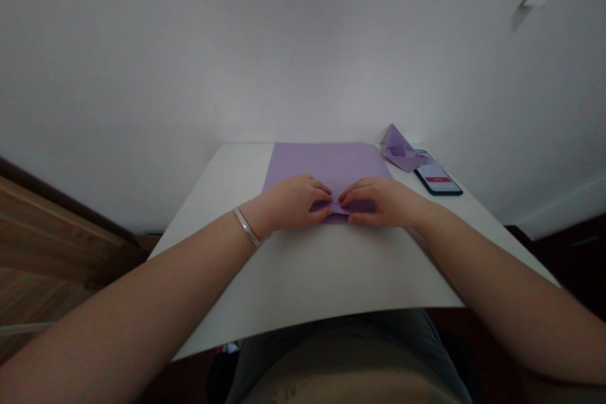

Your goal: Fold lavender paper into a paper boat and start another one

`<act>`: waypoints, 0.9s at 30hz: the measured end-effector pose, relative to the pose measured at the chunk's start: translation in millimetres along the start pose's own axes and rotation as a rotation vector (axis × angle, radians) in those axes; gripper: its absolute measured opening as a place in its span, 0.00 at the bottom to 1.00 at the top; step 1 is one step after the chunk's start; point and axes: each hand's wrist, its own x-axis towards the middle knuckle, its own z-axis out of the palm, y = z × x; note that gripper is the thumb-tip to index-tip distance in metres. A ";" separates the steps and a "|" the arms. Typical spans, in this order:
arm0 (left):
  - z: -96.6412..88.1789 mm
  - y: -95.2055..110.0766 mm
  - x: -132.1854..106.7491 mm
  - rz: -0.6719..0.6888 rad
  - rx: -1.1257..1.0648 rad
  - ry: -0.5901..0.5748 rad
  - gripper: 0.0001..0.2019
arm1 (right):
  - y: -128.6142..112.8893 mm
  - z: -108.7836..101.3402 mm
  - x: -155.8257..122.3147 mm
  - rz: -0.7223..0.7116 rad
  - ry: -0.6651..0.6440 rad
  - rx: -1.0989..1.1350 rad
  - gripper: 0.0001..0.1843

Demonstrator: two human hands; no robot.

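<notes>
A large sheet of purple paper lies flat on the white table, its far edge close to the wall. My left hand has its fingers curled onto the near edge of the sheet, pinching it between thumb and fingertips. Opposite it, my right hand grips the same edge, its fingertips almost meeting those of the left. Between the hands the near edge is lifted and bent over, with a dark gap beneath. A silver bracelet circles my left wrist.
A folded purple paper boat stands at the back right, touching or overlapping a phone with a lit screen. The white table backs against a pale wall. Brown wooden furniture stands at the left.
</notes>
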 end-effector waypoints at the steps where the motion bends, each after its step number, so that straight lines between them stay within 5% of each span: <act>1: 0.3 0.4 0.1 -0.005 0.013 -0.001 0.15 | -0.6 -0.3 0.2 0.011 0.000 -0.001 0.14; 11: 4.7 -4.7 -0.8 -0.031 0.133 0.012 0.12 | 8.5 -2.8 -2.2 0.091 0.001 -0.097 0.11; 21: 5.7 -12.3 5.5 -0.195 0.077 -0.058 0.16 | 24.5 -9.1 -4.3 0.503 -0.095 -0.030 0.19; 27: 5.4 -14.9 3.6 -0.370 -0.059 -0.064 0.14 | 28.1 -6.7 -4.8 0.542 -0.065 -0.010 0.20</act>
